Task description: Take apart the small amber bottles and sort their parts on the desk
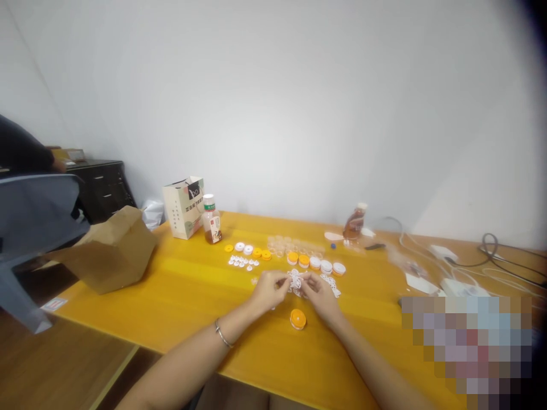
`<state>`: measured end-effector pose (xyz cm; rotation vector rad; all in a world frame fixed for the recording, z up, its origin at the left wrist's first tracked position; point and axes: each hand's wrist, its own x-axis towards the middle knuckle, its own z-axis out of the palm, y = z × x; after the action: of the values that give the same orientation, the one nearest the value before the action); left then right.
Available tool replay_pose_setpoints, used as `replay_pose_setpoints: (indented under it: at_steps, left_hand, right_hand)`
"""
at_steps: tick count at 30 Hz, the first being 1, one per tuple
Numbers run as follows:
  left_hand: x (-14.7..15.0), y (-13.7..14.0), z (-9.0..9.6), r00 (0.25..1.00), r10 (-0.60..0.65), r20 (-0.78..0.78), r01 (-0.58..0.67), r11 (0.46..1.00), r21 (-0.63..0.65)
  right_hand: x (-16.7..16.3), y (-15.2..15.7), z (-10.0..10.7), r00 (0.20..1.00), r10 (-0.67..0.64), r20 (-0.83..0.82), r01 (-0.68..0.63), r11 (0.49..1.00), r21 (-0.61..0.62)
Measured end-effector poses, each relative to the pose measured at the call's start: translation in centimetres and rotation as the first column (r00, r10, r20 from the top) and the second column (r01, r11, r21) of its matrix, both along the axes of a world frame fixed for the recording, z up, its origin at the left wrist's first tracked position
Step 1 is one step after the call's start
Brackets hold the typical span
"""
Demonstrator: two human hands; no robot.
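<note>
My left hand [270,289] and my right hand [319,291] face each other over the table, thumbs and fingers pinched. Between their fingertips is a small white looped piece [294,279]; its exact kind is too small to make out. More white looped pieces [331,285] lie in a pile behind my right hand, partly covered by it. In front of the hands sits a round orange-and-white yo-yo-like piece [298,319]. Beyond them stand similar round pieces [303,261] in a row. Small white pegged parts [243,262] and orange and white discs [257,253] lie farther left.
Clear rings [280,246] lie behind the row. At the back left stand a drink bottle [212,221] and a paper bag [183,209]; a brown bag [117,250] is at the left edge. Another bottle [354,222] and cables [491,256] are on the right.
</note>
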<state>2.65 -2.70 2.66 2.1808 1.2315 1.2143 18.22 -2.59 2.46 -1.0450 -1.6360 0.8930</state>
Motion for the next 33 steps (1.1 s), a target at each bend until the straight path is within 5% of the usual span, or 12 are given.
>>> replay_pose_setpoints:
  at_steps: [2, 7, 14, 21, 28, 33]
  left_hand:
    - [0.0, 0.0, 0.1, 1.000, -0.003, -0.022, 0.004, 1.000, 0.007]
    - [0.0, -0.1, 0.2, 0.999, 0.013, -0.045, -0.013, 1.000, 0.011]
    - [-0.5, -0.3, 0.6, 0.999, 0.003, -0.034, -0.001, 0.997, 0.073]
    - [-0.9, 0.4, 0.8, 0.998, 0.057, 0.041, -0.060, 0.995, 0.078]
    - [-0.7, 0.9, -0.2, 0.998, 0.060, 0.011, -0.060, 0.998, 0.029]
    - [-0.6, 1.3, -0.9, 0.998, 0.054, -0.010, -0.055, 0.998, -0.039]
  right_hand:
    - [0.0, 0.0, 0.0, 0.999, 0.028, -0.020, -0.029, 0.999, -0.046]
    - [0.1, -0.2, 0.3, 0.997, -0.040, 0.059, 0.035, 0.996, 0.083]
    - [1.5, 1.3, -0.5, 0.996, 0.056, -0.067, -0.066, 0.985, -0.161]
    - [1.6, 2.2, -1.0, 0.966, -0.175, 0.190, 0.155, 0.981, 0.118]
    - [1.7, 3.4, -2.4, 0.885, -0.259, 0.387, 0.118, 0.929, 0.351]
    - [1.7, 3.9, -2.7, 0.823, -0.299, 0.483, 0.088, 0.907, 0.412]
